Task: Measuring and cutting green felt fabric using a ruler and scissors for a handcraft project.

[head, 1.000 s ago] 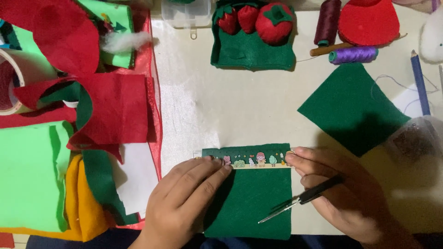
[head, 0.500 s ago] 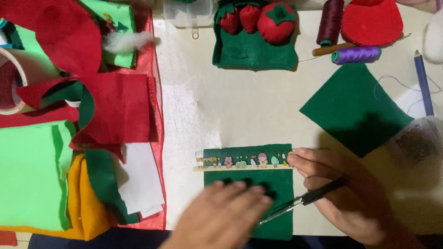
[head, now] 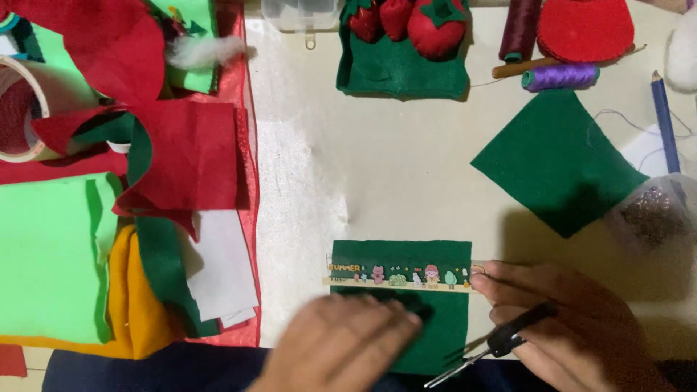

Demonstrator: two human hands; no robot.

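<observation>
- A rectangular piece of dark green felt point(head: 406, 254) lay flat on the cream table point(head: 406, 167), at about six o'clock in the head camera's view.
- A narrow ruler printed with small cartoon figures point(head: 396, 276) lay across the felt's upper part, running from nine to three o'clock.
- The right hand point(head: 573, 327) pressed its fingertips point(head: 485, 278) on the ruler's three-o'clock end, at the felt's right edge.
- The same hand kept a slim black pen-like tool point(head: 501, 343) tucked loosely under its curled fingers, its metal tip pointing toward seven o'clock over the felt's lower corner.
- The left hand point(head: 341, 345), blurred, lay palm down with fingers stretched over the felt's lower half, just below the ruler; it gripped nothing visible.
- A second dark green felt square point(head: 555, 163) sat tilted at two o'clock from the hands, well apart from them.
- A purple thread spool point(head: 560, 76) and a maroon thread spool point(head: 519, 29) stood near twelve to one o'clock, beside red felt strawberries point(head: 414, 22) on another green patch.
- A blue pencil point(head: 664, 120) lay at the right edge.
- Red, light green and orange felt scraps point(head: 145, 160) were heaped at nine o'clock.
</observation>
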